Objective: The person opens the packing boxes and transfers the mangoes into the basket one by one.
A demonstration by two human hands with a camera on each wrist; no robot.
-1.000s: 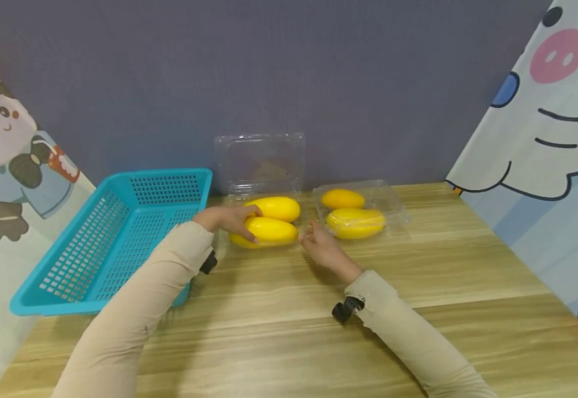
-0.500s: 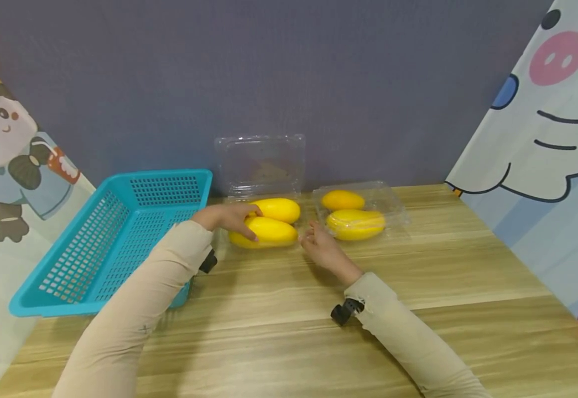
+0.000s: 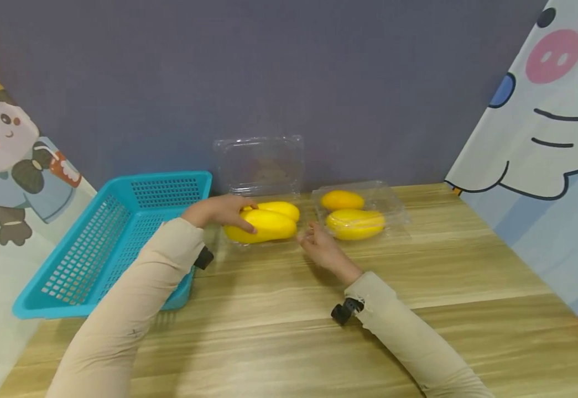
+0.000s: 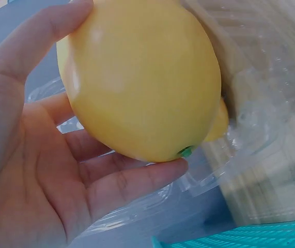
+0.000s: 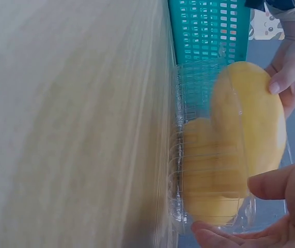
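Note:
A yellow mango (image 3: 271, 225) with a green stem tip is held in my left hand (image 3: 224, 213). Its thumb lies on the near side, while the fingers curl round the stem end in the left wrist view. The mango is raised and tilted over a clear plastic box (image 5: 181, 139) with its lid standing up behind. Inside the box lies another yellow mango (image 5: 199, 201), partly hidden in the head view. At the box's right end, my right hand (image 3: 322, 247) pinches the edge between thumb and fingers.
Just right stands a second clear box (image 3: 395, 207) with a small orange-yellow fruit (image 3: 342, 199) and a larger yellow one (image 3: 355, 224). A turquoise basket (image 3: 104, 307) is at the left, close to my left forearm. The grey wall (image 3: 368, 99) rises behind the boxes.
My left hand has lifted the front mango a little and shifted it slightly left, so it covers more of the rear one. The right hand stays at the box edge.

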